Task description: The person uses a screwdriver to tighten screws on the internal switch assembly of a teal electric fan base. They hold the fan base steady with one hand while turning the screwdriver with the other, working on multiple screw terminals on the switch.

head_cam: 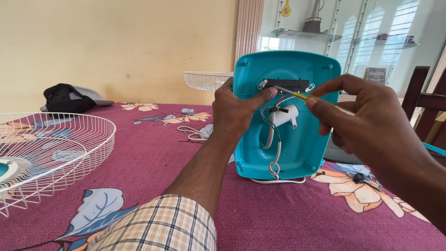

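Standing on its lower edge in the middle of the scene, the teal fan base (pixel 297 153) faced the camera with its hollow underside open, its long axis running nearly upright and its top leaning slightly toward the far side. Near its top edge sat a black switch block (pixel 286 85) fixed with small screws at either end, and below it green and white wires (pixel 271 122) ran down past a white plastic fitting (pixel 284 116) to a white cord (pixel 277 160) that looped out under the lower rim. The left hand (pixel 237 109) was curled around the left edge of the base, its thumb pressed flat against the left end of the switch block, so it was the hand in contact with the shell. The right hand (pixel 362 109) came in from the right, fingers pinched closed on a thin screwdriver (pixel 297 95) with a yellow shank, whose long axis lay almost level and pointed left, the tip meeting the block just beside the left thumb. Everything rested on a maroon floral cloth (pixel 260 214). To the near left lay a white wire fan guard (pixel 51 153), a second white guard (pixel 204 80) stood behind the base on the far side, and a dark bag (pixel 65 98) sat at the far left against the yellow wall.
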